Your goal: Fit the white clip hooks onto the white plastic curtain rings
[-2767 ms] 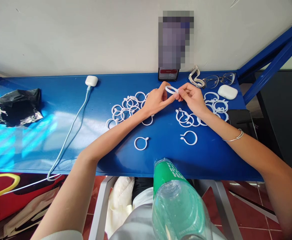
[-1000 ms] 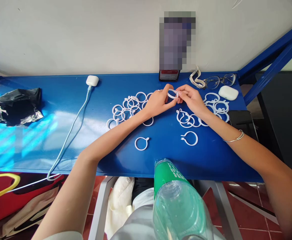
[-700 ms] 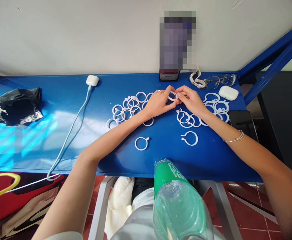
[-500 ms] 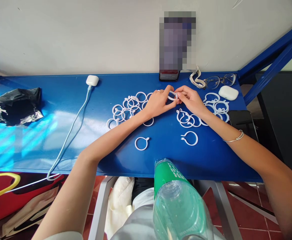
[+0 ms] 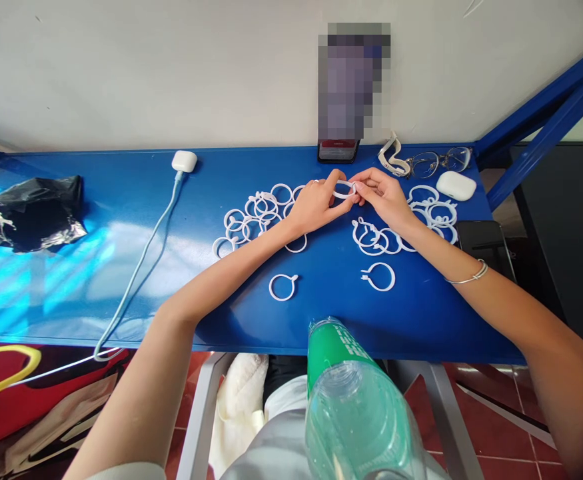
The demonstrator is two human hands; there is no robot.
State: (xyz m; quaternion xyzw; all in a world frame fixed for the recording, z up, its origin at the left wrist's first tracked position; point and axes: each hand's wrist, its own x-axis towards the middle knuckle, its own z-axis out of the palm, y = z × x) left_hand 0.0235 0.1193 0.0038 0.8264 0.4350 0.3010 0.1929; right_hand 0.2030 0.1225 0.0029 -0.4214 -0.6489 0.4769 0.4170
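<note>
Both hands meet above the blue table, around one white plastic ring. My left hand grips the ring's left side between thumb and fingers. On its right side, the fingertips of my right hand pinch the ring where its ends seem to meet; the fingers partly hide that spot. Several closed-looking white rings lie overlapping left of my hands, and another pile of rings lies to the right. Nearer me lie a single ring with a small knob and a ring with a gap.
A green-labelled plastic bottle rises at the table's front edge. Behind my hands stands a phone. Glasses, a white case and a dark phone lie right. A cabled white case and black bag are left.
The ring between my hands has tilted slightly and shows more of its rim. My right fingers have shifted a little on its right side. The other rings stay where they were.
</note>
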